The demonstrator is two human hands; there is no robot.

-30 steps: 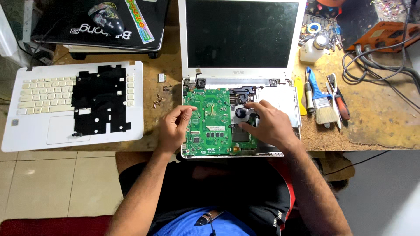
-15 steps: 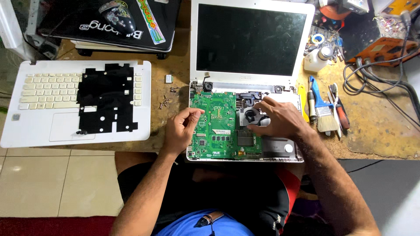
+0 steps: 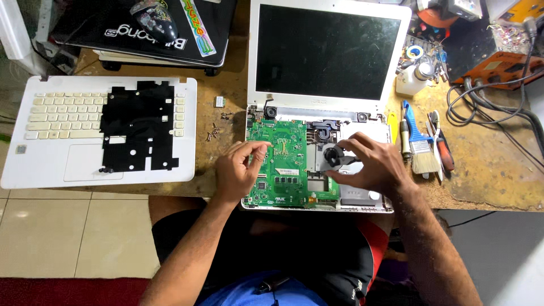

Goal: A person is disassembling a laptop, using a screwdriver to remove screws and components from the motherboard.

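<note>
Handling: small round black cooling fan [image 3: 338, 157] in its thin metal housing looks light, stiff and easily bent; best taken by the housing edges, not the blades.
Right grip: right hand [image 3: 371, 167] fingertips pinch the fan's rim.
Left grip: left hand [image 3: 238, 170] fingers curled, pressed onto the green rectangular circuit board [image 3: 283, 161].
Place: fan sits beside the board, inside the opened white laptop base [image 3: 362, 198] on the desk [image 3: 487, 164].

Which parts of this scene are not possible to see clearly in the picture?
- Head view: the right hand covers most of the cooling fan, so its grip is unclear.
- The left hand hides the green board's left edge.
- The loose screws are too small to count.
- The cables leave the right edge.
</note>
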